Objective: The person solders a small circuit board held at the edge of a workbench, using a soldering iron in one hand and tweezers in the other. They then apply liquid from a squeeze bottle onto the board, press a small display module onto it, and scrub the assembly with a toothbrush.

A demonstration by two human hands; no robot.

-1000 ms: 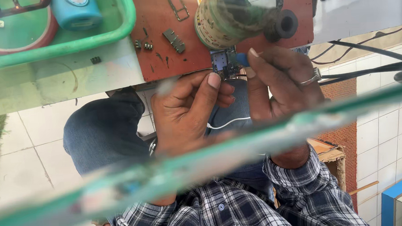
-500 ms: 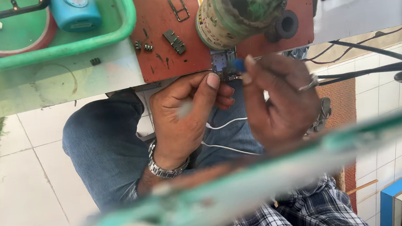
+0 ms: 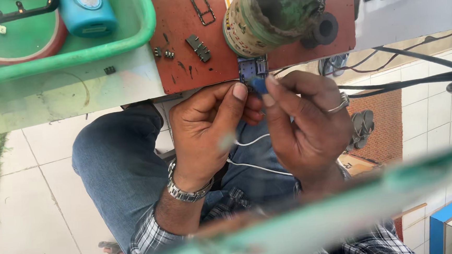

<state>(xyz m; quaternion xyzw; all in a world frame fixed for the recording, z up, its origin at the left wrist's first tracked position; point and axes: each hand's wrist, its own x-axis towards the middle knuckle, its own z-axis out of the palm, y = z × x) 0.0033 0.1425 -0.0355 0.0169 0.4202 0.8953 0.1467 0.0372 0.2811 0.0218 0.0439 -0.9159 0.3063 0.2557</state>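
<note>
Both hands meeting mid-frame at the mat (image 3: 179,41) edge: left hand (image 3: 210,128) pinched shut on a small board (image 3: 252,68), steadying it. Right hand (image 3: 304,122) closed on a blue tool (image 3: 259,84), tip against the board, for close work near the jar (image 3: 261,15).

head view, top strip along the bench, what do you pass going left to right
green tray → blue gadget inside it → red mat → small metal bracket → wrapped tin → black ring → white board

bright, even daylight; soft shadows (blurred green edge (image 3: 315,215) across the foreground).
</note>
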